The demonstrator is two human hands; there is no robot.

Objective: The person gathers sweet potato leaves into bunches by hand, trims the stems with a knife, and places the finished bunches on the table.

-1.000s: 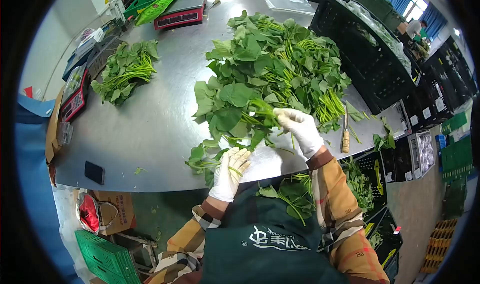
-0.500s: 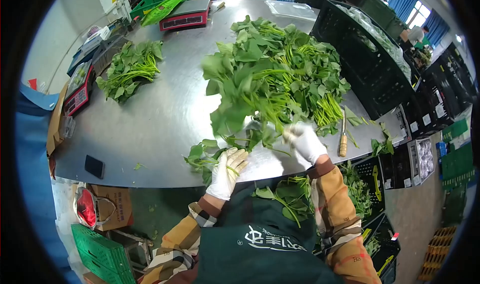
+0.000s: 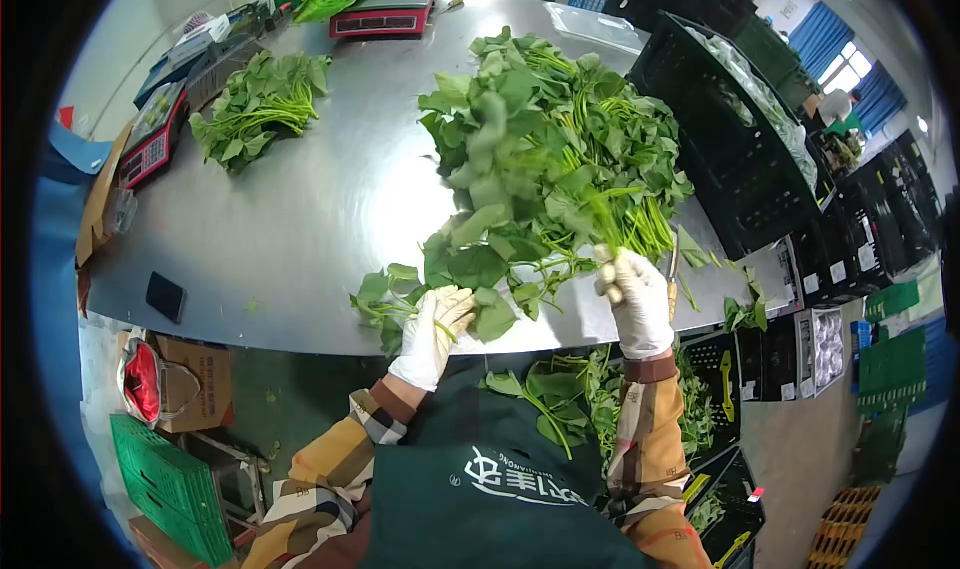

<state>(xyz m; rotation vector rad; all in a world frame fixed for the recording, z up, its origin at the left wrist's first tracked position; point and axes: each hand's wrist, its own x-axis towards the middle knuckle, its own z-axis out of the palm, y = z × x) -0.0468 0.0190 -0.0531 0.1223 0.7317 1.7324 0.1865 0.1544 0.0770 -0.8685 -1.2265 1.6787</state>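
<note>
The white-gloved right hand [image 3: 634, 297] is closed around the stems of a leafy bunch [image 3: 505, 224], holding it up above the near edge of the steel table [image 3: 310, 219]. Its leaves fan out to the left and are smeared by motion blur, so whether they touch the tabletop is hard to tell. The gloved left hand [image 3: 433, 331] is clasped on a small bundle [image 3: 385, 304] of the same greens, which lies at the table's front edge with its leaves pointing left, just below the raised bunch. Behind both, a large heap of greens [image 3: 590, 129] covers the middle of the table. A smaller pile [image 3: 258, 107] lies well apart at the far left. A red-fronted scale [image 3: 385, 14] stands at the back, a black crate [image 3: 745, 129] is on the right, and a dark phone [image 3: 165, 296] rests near the left front edge.
</note>
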